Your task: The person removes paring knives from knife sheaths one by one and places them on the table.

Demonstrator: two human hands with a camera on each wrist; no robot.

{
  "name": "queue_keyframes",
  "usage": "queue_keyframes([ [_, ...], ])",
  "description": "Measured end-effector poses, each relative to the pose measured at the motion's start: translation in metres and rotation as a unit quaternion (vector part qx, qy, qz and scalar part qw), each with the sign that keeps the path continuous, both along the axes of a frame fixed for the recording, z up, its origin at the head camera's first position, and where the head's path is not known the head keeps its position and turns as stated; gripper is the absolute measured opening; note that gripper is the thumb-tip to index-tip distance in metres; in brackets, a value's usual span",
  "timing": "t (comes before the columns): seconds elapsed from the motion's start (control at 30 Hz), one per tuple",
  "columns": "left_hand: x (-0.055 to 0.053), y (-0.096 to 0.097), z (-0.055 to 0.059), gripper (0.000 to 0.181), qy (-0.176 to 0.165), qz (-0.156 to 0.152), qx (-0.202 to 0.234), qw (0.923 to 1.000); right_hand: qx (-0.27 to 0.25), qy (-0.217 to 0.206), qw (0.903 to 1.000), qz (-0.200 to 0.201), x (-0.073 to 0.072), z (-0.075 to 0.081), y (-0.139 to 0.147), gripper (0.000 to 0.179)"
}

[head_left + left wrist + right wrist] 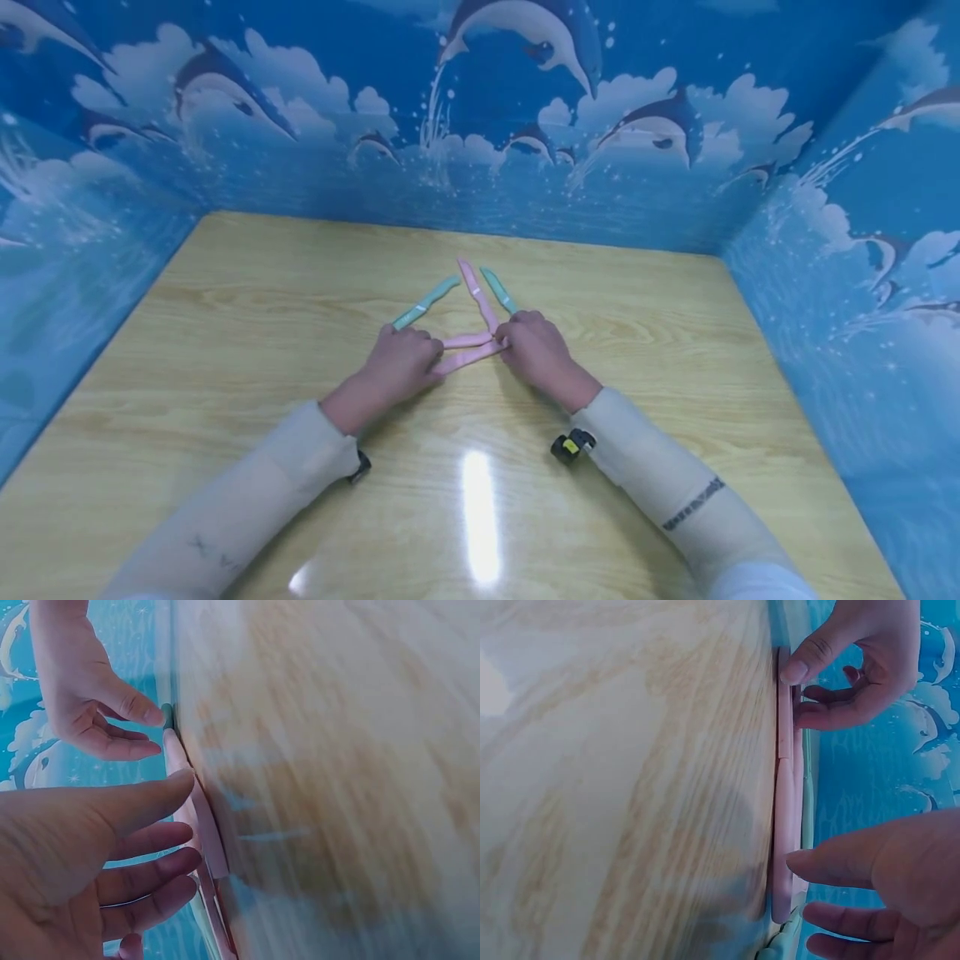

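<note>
A slim pink knife-shaped tool lies low along the table, nearest the person, with a hand at each end. My left hand pinches its left end; in the right wrist view that thumb rests on the pink surface. At the other end my right hand pinches it, thumb against its near side. Just behind it lies a second pink tool. A third pink one points away. Green tools lie on the left and right, partly covered by the hands.
The wood-grain table is bounded by blue walls printed with dolphins. Light reflects from the tabletop in front of the hands. A small black device is strapped at the right wrist.
</note>
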State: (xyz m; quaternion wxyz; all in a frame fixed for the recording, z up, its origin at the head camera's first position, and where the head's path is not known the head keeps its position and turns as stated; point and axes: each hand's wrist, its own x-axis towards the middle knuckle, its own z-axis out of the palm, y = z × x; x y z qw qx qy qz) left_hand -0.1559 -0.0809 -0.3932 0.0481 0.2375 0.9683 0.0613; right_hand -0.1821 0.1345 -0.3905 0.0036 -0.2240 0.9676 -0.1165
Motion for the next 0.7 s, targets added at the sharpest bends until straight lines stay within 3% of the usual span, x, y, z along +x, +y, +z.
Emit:
queue_keyframes([
  [0.3, -0.0009, 0.0031, -0.0016, 0.023, -0.003, 0.007, -0.015, 0.9999, 0.013, -0.002, 0.9999, -0.003, -0.0026, -0.0049, -0.0008, 0.016],
  [0.7, 0.0032, 0.0046, -0.0043, 0.012, 0.032, 0.0, 0.021, 0.9993, 0.025, 0.014, 0.9996, 0.007, -0.0015, -0.0095, -0.0023, 0.016],
])
